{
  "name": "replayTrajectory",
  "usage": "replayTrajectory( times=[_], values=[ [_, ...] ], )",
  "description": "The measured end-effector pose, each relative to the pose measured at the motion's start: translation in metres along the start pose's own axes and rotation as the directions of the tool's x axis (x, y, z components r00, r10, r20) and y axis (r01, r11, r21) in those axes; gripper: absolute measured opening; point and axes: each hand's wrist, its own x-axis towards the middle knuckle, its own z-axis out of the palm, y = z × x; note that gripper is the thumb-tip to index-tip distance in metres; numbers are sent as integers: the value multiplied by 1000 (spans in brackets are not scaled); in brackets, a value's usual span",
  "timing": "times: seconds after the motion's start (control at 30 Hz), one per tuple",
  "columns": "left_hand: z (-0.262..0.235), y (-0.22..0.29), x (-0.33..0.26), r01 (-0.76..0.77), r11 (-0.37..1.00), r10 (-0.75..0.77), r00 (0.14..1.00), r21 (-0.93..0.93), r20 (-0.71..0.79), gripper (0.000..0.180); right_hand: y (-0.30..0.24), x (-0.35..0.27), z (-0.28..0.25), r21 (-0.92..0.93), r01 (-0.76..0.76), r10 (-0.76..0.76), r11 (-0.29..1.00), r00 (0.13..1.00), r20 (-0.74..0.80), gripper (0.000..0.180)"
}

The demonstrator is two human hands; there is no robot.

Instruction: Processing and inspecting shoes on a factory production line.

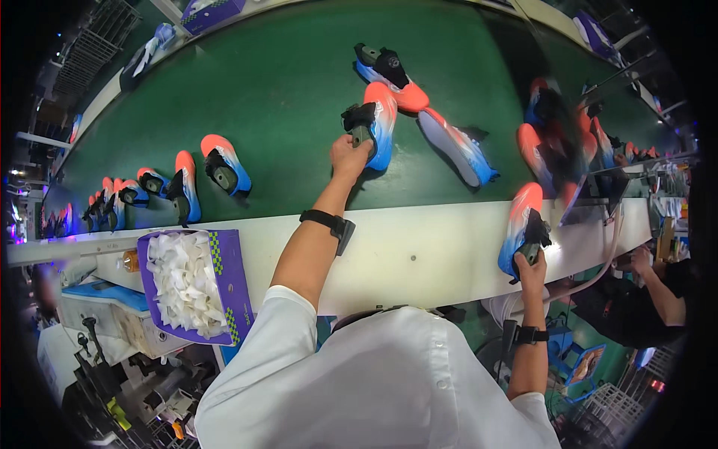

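Note:
My left hand [351, 156] is closed around the dark green shoe last sticking out of an orange, white and blue sports shoe [385, 123] on the green belt. That shoe lies with its toe pointing away from me. My right hand [531, 269] grips a matching shoe [516, 224] by its heel end, over the white ledge. Its black tongue faces right. Just beyond my left hand, another shoe [411, 96] rests with its toe toward the right. Beside it a shoe on its side [455, 146] shows its pale sole.
The green conveyor belt [284, 82] carries several more shoes at the left, including a near one [224, 165]. A purple box [238, 280] full of white crumpled pieces stands by the white ledge [374, 266]. At right are a clear panel, more shoes and a co-worker's arm [662, 292].

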Motion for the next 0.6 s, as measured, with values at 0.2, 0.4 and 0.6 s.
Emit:
replayTrajectory(
  times=[0.2,0.4,0.6],
  values=[
    [-29,24,-82,-262,805,301,953,532,14,31,-59,-44,28,-123,338,-340,933,940,1,51],
    [-10,3,-223,-381,818,349,924,432,153,32,-91,-40,139,-9,483,-373,876,688,622,68],
    [-3,37,-243,-556,755,464,828,347,316,37,-59,-29,132,-141,505,-309,852,701,643,55]
  ],
)
